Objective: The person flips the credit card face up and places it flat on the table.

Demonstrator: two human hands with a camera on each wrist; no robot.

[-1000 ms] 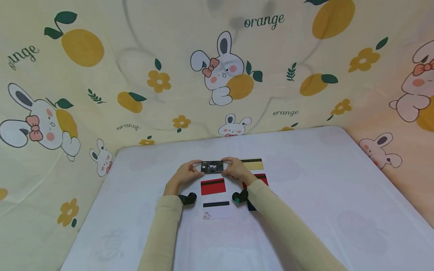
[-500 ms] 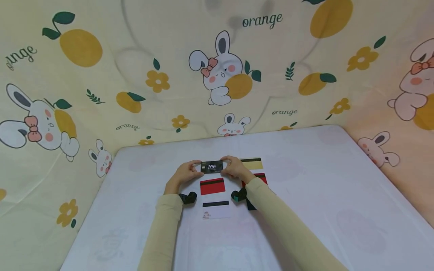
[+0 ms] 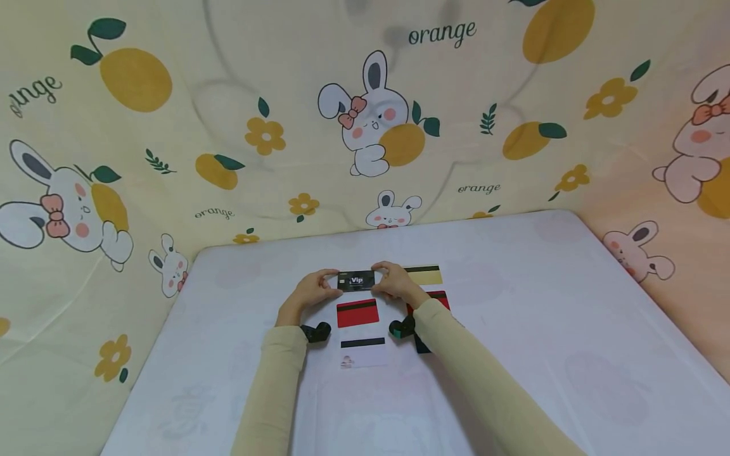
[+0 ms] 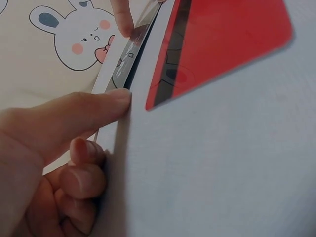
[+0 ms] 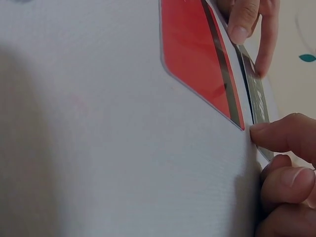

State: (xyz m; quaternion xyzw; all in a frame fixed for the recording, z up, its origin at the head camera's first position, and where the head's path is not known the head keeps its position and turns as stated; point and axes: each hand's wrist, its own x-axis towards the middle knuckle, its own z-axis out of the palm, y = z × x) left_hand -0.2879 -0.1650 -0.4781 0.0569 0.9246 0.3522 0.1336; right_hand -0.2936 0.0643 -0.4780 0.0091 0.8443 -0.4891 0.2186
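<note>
A black card printed "Vip" (image 3: 356, 280) lies between my two hands in the head view, its printed face up. My left hand (image 3: 310, 291) pinches its left end with thumb and index finger, the other fingers curled under the palm. At the right end, my right hand (image 3: 397, 283) grips it the same way. Seen edge-on in the left wrist view, the black card (image 4: 129, 59) has a dark shadow line along its near edge. A red card with a dark stripe (image 3: 358, 313) lies just nearer to me, close below the black one.
A white card with a black stripe (image 3: 363, 356) lies below the red one. Right of these are a gold card (image 3: 426, 276), another red card (image 3: 443, 301) and a dark card (image 3: 422, 346), partly hidden by my right arm. A printed cloth wall (image 3: 342, 240) borders the table's far edge.
The head view has shifted very slightly. Both hands keep their hold on the black card, and the cards stay where they were.
</note>
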